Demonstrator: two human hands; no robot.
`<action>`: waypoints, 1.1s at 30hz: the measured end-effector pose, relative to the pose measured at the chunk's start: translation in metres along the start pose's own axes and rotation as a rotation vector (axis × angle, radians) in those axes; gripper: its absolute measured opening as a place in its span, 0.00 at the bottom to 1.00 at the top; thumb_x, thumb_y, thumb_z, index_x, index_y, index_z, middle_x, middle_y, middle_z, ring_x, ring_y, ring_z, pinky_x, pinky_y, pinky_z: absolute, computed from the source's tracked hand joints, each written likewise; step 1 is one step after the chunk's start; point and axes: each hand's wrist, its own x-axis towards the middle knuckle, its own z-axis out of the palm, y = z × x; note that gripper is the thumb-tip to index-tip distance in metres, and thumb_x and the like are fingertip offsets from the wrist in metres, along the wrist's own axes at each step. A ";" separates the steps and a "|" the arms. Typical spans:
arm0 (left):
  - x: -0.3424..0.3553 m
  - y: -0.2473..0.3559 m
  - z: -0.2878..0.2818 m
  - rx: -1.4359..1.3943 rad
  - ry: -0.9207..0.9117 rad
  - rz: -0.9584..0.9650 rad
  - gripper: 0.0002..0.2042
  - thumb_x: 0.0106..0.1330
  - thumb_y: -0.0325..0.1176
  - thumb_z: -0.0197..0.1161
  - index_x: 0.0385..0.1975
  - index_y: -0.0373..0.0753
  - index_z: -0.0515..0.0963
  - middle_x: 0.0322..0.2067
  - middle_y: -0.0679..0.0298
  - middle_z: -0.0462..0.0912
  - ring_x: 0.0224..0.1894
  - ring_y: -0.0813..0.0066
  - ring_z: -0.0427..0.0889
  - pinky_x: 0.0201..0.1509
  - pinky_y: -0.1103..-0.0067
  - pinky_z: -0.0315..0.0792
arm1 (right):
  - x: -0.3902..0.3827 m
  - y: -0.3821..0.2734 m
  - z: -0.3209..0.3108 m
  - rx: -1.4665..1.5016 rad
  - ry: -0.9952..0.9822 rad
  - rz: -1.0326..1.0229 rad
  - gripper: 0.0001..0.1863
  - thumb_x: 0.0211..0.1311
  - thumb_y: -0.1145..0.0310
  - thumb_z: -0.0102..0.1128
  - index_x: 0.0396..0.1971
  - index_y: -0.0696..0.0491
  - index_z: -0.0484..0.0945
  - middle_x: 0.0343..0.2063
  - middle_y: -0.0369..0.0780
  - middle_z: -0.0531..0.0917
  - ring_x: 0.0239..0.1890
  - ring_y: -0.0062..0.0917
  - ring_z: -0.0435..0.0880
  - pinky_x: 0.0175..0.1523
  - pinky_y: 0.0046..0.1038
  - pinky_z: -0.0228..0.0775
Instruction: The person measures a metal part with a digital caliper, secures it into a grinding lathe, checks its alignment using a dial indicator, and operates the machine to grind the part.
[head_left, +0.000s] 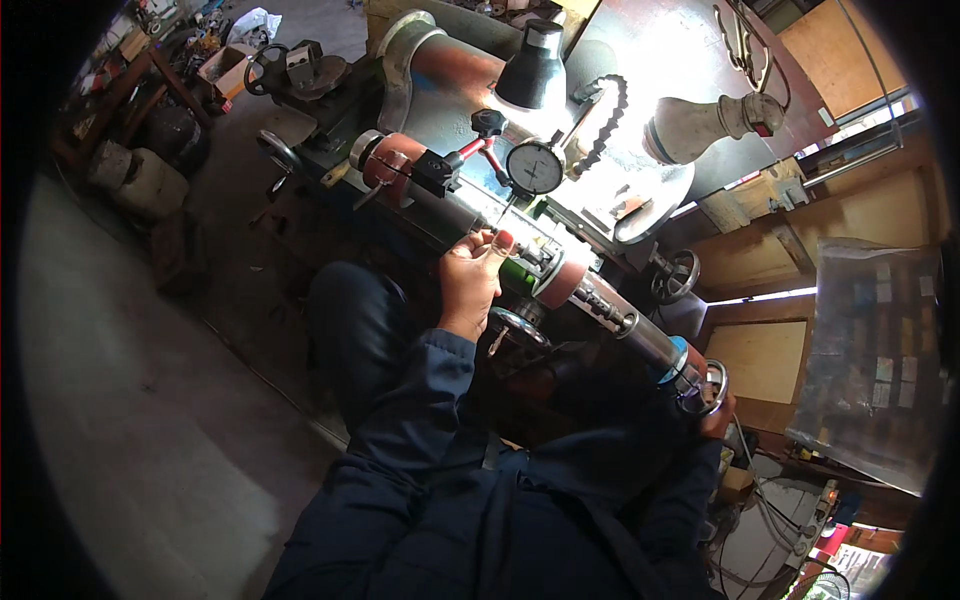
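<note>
My left hand (pixel 468 283) is closed in a pinch, thumb and fingers together, at the bright metal shaft area in the middle of a machine with a long cylindrical bed. What the fingertips hold, if anything, is too small to make out. Just above them a round dial gauge (pixel 535 168) hangs from a jointed red arm (pixel 470 150) with a black knob. The arm rises from a black block (pixel 436 174) on the red-and-steel headstock. Low at the right end, my right hand (pixel 716 420), partly hidden, grips a chrome handwheel (pixel 718 385) beyond the steel tailstock barrel (pixel 648 340).
A black lamp (pixel 530 75) and a pale lamp (pixel 690 132) light the machine from behind. A chrome handwheel (pixel 520 328) sticks out toward me below the bed; a dark one (pixel 675 277) stands behind it. A plastic-covered sheet (pixel 872 355) hangs at right.
</note>
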 end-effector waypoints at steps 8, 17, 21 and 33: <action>-0.003 0.005 -0.015 -0.080 -0.062 -0.007 0.14 0.71 0.42 0.66 0.38 0.35 0.78 0.19 0.76 0.74 0.12 0.94 0.61 0.14 0.88 0.55 | -0.046 0.026 -0.028 -0.183 -0.208 0.127 0.20 0.67 0.58 0.63 0.45 0.60 0.80 0.34 0.39 0.86 0.33 0.26 0.84 0.36 0.30 0.76; -0.001 -0.002 -0.018 -0.098 -0.086 -0.008 0.15 0.73 0.43 0.63 0.43 0.34 0.78 0.29 0.70 0.81 0.12 0.94 0.63 0.13 0.90 0.55 | -0.022 -0.047 -0.047 0.276 -0.011 0.246 0.15 0.74 0.61 0.57 0.47 0.58 0.81 0.24 0.31 0.79 0.16 0.09 0.69 0.17 0.15 0.59; -0.002 -0.001 -0.016 -0.117 -0.106 -0.014 0.16 0.73 0.43 0.63 0.45 0.33 0.77 0.35 0.66 0.84 0.13 0.94 0.64 0.13 0.91 0.55 | 0.014 -0.017 -0.032 0.154 0.085 0.171 0.18 0.73 0.58 0.59 0.48 0.58 0.81 0.32 0.33 0.83 0.30 0.15 0.79 0.33 0.19 0.71; -0.008 0.008 -0.031 -0.032 0.369 0.457 0.12 0.75 0.37 0.59 0.44 0.35 0.70 0.37 0.65 0.76 0.34 0.82 0.73 0.36 0.84 0.68 | -0.026 -0.067 -0.057 0.057 -0.443 0.407 0.15 0.70 0.60 0.61 0.44 0.57 0.82 0.22 0.33 0.79 0.20 0.16 0.75 0.25 0.20 0.67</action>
